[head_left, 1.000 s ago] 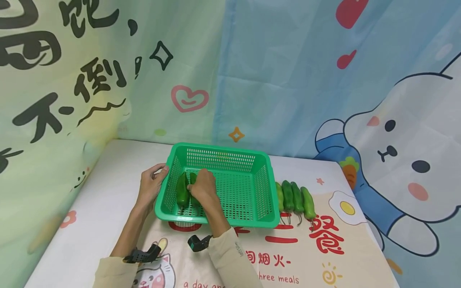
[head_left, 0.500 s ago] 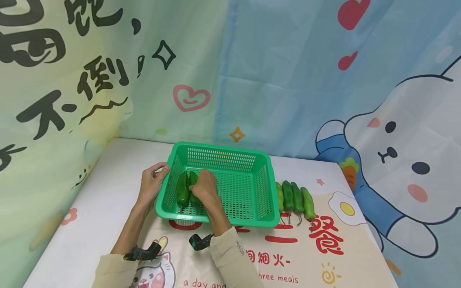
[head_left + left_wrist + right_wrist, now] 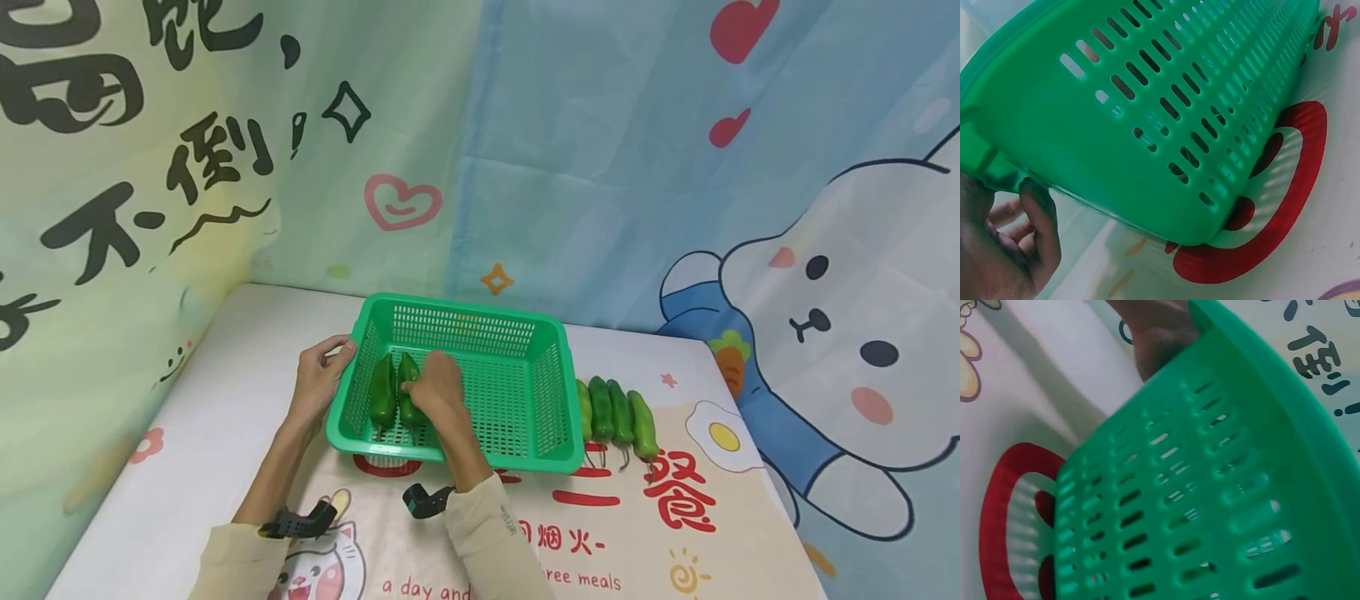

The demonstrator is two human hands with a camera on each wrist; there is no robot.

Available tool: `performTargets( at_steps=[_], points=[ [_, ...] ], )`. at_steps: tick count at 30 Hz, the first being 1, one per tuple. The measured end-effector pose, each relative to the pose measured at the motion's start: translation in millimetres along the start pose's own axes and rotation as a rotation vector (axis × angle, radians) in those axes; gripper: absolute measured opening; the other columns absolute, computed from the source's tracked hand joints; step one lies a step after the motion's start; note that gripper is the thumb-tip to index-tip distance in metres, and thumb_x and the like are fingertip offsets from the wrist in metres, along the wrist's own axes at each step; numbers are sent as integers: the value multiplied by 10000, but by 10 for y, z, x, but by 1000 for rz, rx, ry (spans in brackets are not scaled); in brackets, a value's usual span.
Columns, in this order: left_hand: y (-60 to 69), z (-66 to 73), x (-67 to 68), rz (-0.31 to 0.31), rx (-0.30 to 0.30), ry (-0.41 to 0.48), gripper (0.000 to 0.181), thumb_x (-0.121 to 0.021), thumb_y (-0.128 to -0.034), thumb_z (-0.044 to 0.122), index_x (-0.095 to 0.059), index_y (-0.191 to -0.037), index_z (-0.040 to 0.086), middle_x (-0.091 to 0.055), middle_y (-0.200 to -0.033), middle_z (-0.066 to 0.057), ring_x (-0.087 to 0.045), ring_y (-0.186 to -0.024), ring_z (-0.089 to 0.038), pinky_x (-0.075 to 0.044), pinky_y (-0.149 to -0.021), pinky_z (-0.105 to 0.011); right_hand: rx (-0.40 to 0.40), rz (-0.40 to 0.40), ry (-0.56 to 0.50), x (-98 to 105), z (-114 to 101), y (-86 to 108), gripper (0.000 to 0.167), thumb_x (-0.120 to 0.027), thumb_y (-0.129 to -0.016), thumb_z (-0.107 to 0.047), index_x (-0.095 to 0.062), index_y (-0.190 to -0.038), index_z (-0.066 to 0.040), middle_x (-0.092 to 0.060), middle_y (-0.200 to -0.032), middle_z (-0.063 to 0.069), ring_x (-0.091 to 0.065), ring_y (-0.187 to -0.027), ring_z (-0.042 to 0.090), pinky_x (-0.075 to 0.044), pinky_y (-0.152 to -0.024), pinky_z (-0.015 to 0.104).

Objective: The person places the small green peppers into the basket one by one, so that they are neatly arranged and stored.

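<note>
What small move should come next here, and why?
Perhaps lift the right grip out of the basket: two peppers already lie inside, side by side, while four more peppers lie outside on the table.

Seemingly a staged indoor corner: cartoon-printed cloth backdrop (image 3: 585, 208), "three meals" tablecloth (image 3: 645, 546).

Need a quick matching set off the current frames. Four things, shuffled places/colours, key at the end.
Column 1
1. left hand
2. right hand
3. pepper row
4. egg print

Column 2
A. green, side by side on the table, to the right of the basket in the head view
B. white with a yellow middle
C. at the basket's left edge in the head view
D. inside the basket, next to two peppers

Pairs: 1-C, 2-D, 3-A, 4-B
</note>
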State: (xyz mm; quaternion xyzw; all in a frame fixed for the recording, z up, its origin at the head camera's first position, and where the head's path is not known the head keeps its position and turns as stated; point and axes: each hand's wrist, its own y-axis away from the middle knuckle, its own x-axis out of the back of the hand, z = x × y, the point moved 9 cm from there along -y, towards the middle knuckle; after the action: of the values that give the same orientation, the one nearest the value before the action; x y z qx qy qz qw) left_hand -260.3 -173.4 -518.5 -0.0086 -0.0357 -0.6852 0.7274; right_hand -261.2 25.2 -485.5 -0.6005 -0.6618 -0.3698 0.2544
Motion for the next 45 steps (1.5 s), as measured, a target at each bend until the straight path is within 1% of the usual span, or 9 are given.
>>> performTargets(
  at_steps=[6,12,18,21,24,25,27,35,45],
  points=[
    [-9,13,-10,-1,4,0,482,-578,-1157,313,-610,-1479,-44,-844,-1004,-116,-782,-731,-48,-674,-668,-217,-58,-17,-37,128,90,6,543,-898,-937,-195,-436,-660,-125,-367,-614,7,-422,-578,164,-379,-512,290],
    [-1,7,-15,-3,16,-2,485,-572,-1159,320,-605,-1488,-35,-844,-1032,-103,-782,-751,-38,-681,-694,-219,-26,62,-55,205,321,-88,503,-940,-896,-259,-477,-766,-112,-381,-653,4,-407,-569,162,-380,-502,317],
    [-8,3,-10,4,25,1,490,-576,-1157,330,-605,-1494,-24,-843,-1053,-102,-781,-761,-33,-681,-702,-220,-8,104,-164,572,271,110,688,-931,-901,-201,-349,-538,-147,-195,-530,-45,-164,-480,106,-208,-466,257],
    [-12,-5,-3,3,28,-1,498,-575,-1157,336,-600,-1503,-21,-846,-1058,-91,-780,-763,-31,-680,-701,-219,13,153,-170,714,303,171,452,-943,-885,-203,-627,-610,-34,-530,-571,21,-458,-501,135,-428,-478,260],
    [-9,-23,16,9,35,-4,496,-573,-1157,335,-599,-1507,-16,-848,-1039,-72,-778,-753,-29,-678,-692,-218,22,178,-192,821,339,225,313,-940,-885,-176,-808,-1012,78,-800,-979,215,-765,-866,332,-675,-722,414],
    [-7,-30,20,9,36,-5,496,-571,-1158,333,-596,-1510,-15,-848,-1038,-67,-778,-753,-28,-679,-693,-218,25,186,-209,855,348,244,374,-941,-882,-163,-804,-1132,79,-803,-1124,250,-778,-1005,393,-695,-808,474],
    [-2,-39,27,11,37,-4,494,-569,-1160,325,-592,-1514,-17,-849,-1039,-72,-778,-750,-27,-680,-693,-219,22,181,-250,902,372,274,382,-925,-896,-144,-793,-1171,85,-799,-1155,270,-775,-1076,426,-695,-861,513],
    [2,-23,8,9,21,4,508,-575,-1157,331,-588,-1511,-33,-845,-1058,-90,-781,-755,-27,-681,-691,-220,43,230,-359,1109,448,390,300,-905,-909,-105,-794,-1126,68,-797,-1102,271,-780,-1033,412,-690,-855,497],
    [-15,-5,-4,-2,20,-2,508,-568,-1160,323,-580,-1516,-39,-845,-1064,-89,-785,-767,-28,-683,-703,-218,29,239,-374,1269,652,450,302,-894,-927,-123,-784,-1139,61,-783,-1121,281,-783,-1015,409,-691,-848,473]
  ],
)
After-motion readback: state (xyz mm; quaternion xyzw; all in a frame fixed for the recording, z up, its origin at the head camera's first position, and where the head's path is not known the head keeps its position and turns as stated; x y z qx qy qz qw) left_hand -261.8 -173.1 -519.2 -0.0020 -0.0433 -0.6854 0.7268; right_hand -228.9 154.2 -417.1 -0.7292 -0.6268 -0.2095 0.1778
